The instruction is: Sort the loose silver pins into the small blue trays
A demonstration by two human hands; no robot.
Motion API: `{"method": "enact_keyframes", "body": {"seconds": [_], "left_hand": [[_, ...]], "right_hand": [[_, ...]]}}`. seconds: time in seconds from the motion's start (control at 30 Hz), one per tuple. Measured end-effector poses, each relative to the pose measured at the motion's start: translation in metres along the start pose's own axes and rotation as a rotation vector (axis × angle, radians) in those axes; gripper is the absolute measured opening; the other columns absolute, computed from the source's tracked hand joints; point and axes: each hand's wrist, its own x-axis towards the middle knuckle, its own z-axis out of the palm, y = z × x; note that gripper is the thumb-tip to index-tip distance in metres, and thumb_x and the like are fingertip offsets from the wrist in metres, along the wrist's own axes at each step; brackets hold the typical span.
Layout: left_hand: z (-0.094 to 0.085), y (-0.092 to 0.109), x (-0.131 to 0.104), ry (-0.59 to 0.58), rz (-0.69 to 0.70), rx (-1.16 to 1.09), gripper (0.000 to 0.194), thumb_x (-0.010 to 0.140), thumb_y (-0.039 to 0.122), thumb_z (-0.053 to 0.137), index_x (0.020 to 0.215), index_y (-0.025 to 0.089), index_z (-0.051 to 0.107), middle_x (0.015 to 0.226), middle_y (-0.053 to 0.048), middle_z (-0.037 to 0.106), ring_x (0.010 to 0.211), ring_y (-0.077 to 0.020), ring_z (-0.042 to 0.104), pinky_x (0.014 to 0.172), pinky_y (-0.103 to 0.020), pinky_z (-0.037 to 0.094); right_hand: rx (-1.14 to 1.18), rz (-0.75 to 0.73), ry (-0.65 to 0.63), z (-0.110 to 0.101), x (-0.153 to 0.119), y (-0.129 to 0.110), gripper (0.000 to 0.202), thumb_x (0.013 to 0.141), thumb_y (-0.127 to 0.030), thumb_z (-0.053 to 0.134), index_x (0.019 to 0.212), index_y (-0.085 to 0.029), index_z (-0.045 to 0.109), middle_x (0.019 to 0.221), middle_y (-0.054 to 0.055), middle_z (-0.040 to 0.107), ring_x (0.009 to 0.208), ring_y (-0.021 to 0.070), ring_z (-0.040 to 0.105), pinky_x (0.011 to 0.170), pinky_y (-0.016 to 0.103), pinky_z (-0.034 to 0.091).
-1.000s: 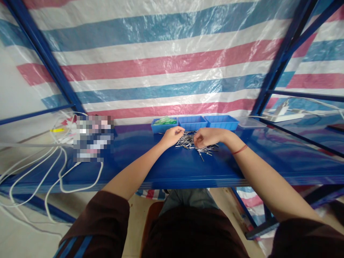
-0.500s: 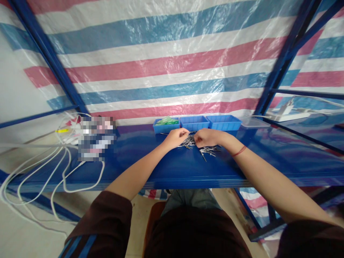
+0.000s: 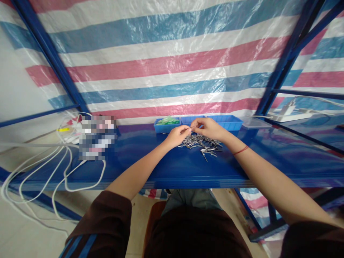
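Observation:
My left hand (image 3: 179, 136) is closed in a pinch just left of a pile of thin silver metal rods (image 3: 200, 141). Between its fingertips is a slender metal rod (image 3: 192, 127), only partly visible. The fingers of my right hand (image 3: 209, 129), thumb and forefinger together, meet that rod from the other side, so the fingertips of both hands almost touch above the back of the pile. Whether the right fingers hold a second small piece is too fine to make out. Several loose rods spread toward the front right of the pile.
Behind my hands stand a blue bin (image 3: 161, 128) with green packets, a middle blue bin (image 3: 186, 123) and a right blue bin (image 3: 232, 124). A clear plastic tray (image 3: 256, 123) and a power strip (image 3: 291, 114) lie farther right. White cables (image 3: 67, 168) loop over the table's left side.
My right hand has risen from the pile and moved back to meet the left fingertips. My left hand has shifted slightly right. More of the pile shows.

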Motion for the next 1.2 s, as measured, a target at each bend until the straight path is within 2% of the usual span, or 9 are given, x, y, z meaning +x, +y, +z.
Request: {"method": "enact_keyframes", "body": {"seconds": [0.1, 0.2, 0.3, 0.43, 0.67, 0.87, 1.0, 1.13, 1.2], "left_hand": [[0.001, -0.004, 0.003, 0.036, -0.006, -0.080, 0.022, 0.084, 0.033, 0.049, 0.087, 0.014, 0.059, 0.078, -0.003, 0.065, 0.072, -0.0119, 0.059, 0.074, -0.025, 0.046], [0.004, -0.005, 0.004, 0.075, -0.018, -0.144, 0.017, 0.083, 0.029, 0.051, 0.085, 0.014, 0.056, 0.076, -0.002, 0.064, 0.069, -0.0106, 0.058, 0.072, -0.025, 0.046], [0.005, -0.003, 0.004, 0.095, -0.019, -0.158, 0.016, 0.080, 0.029, 0.054, 0.083, 0.013, 0.056, 0.075, -0.002, 0.064, 0.068, -0.0108, 0.058, 0.070, -0.024, 0.046], [0.006, -0.003, 0.003, 0.106, -0.028, -0.116, 0.016, 0.079, 0.029, 0.058, 0.083, 0.013, 0.058, 0.079, -0.003, 0.065, 0.072, -0.0121, 0.059, 0.070, -0.024, 0.045], [0.004, -0.008, 0.005, 0.120, -0.020, -0.095, 0.015, 0.075, 0.025, 0.061, 0.084, 0.013, 0.059, 0.080, -0.003, 0.065, 0.075, -0.0130, 0.060, 0.072, -0.024, 0.045], [0.001, -0.008, 0.005, 0.204, -0.019, -0.067, 0.019, 0.077, 0.032, 0.059, 0.084, 0.014, 0.061, 0.079, -0.003, 0.065, 0.071, -0.0118, 0.058, 0.071, -0.024, 0.046], [0.001, -0.009, 0.005, 0.238, -0.057, -0.043, 0.028, 0.079, 0.034, 0.058, 0.101, 0.016, 0.060, 0.083, -0.004, 0.066, 0.071, -0.0123, 0.058, 0.071, -0.026, 0.046], [0.001, -0.008, 0.004, 0.218, -0.090, -0.015, 0.031, 0.081, 0.033, 0.055, 0.107, 0.017, 0.059, 0.081, -0.003, 0.066, 0.066, -0.0119, 0.058, 0.070, -0.026, 0.046], [0.001, -0.007, 0.002, 0.185, -0.092, 0.015, 0.028, 0.081, 0.031, 0.054, 0.104, 0.017, 0.060, 0.081, -0.003, 0.066, 0.067, -0.0120, 0.058, 0.071, -0.026, 0.046]], "right_hand": [[0.170, 0.076, 0.090, 0.004, 0.002, -0.003, 0.025, 0.072, -0.035, 0.057, 0.084, -0.013, 0.059, 0.073, 0.004, 0.062, 0.064, 0.0125, 0.055, 0.064, 0.028, 0.044], [0.233, 0.144, 0.114, 0.007, 0.004, -0.006, 0.029, 0.073, -0.039, 0.056, 0.085, -0.013, 0.058, 0.070, 0.004, 0.061, 0.059, 0.0112, 0.053, 0.060, 0.028, 0.044], [0.109, 0.144, 0.163, 0.010, 0.004, -0.008, 0.026, 0.074, -0.039, 0.054, 0.076, -0.013, 0.059, 0.067, 0.004, 0.061, 0.058, 0.0113, 0.052, 0.059, 0.027, 0.042], [-0.050, 0.060, 0.217, 0.012, 0.002, -0.010, 0.019, 0.075, -0.031, 0.053, 0.072, -0.014, 0.061, 0.069, 0.004, 0.062, 0.063, 0.0123, 0.054, 0.063, 0.026, 0.042], [-0.194, -0.115, 0.158, 0.011, -0.001, -0.017, 0.015, 0.073, -0.022, 0.048, 0.075, -0.016, 0.062, 0.078, 0.004, 0.063, 0.069, 0.0129, 0.054, 0.067, 0.026, 0.040], [-0.281, -0.116, 0.154, 0.003, -0.002, -0.012, 0.020, 0.077, -0.023, 0.047, 0.080, -0.015, 0.065, 0.079, 0.005, 0.064, 0.067, 0.0133, 0.054, 0.066, 0.025, 0.040], [-0.327, -0.051, 0.244, 0.003, 0.005, 0.003, 0.027, 0.082, -0.027, 0.044, 0.085, -0.015, 0.067, 0.080, 0.007, 0.066, 0.068, 0.0153, 0.056, 0.067, 0.027, 0.041], [-0.482, 0.126, 0.405, 0.005, 0.019, 0.026, 0.032, 0.086, -0.027, 0.039, 0.092, -0.014, 0.067, 0.089, 0.011, 0.068, 0.080, 0.0197, 0.060, 0.072, 0.029, 0.041], [-0.578, 0.236, 0.365, 0.005, 0.024, 0.037, 0.032, 0.086, -0.029, 0.041, 0.095, -0.013, 0.067, 0.093, 0.014, 0.067, 0.083, 0.0218, 0.060, 0.072, 0.030, 0.041]]}}
